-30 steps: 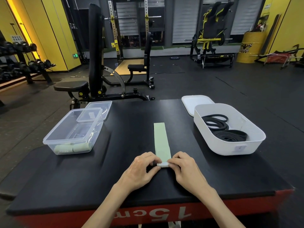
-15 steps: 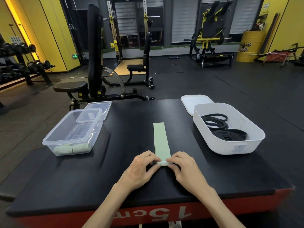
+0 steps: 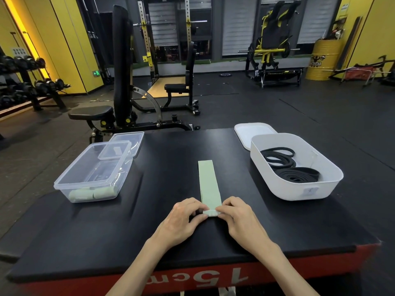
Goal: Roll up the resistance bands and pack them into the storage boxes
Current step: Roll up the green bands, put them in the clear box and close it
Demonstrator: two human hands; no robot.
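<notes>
Fingers [image 3: 191, 205] pinching one green band [image 3: 208, 182], left hand [image 3: 181, 221], right hand [image 3: 241, 223], two boxes [image 3: 74, 165] [image 3: 299, 191]

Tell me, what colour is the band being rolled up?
The band is pale green, plain; seen in the head view.

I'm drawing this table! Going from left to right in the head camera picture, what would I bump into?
clear box → left hand → green band → right hand → white box
</notes>
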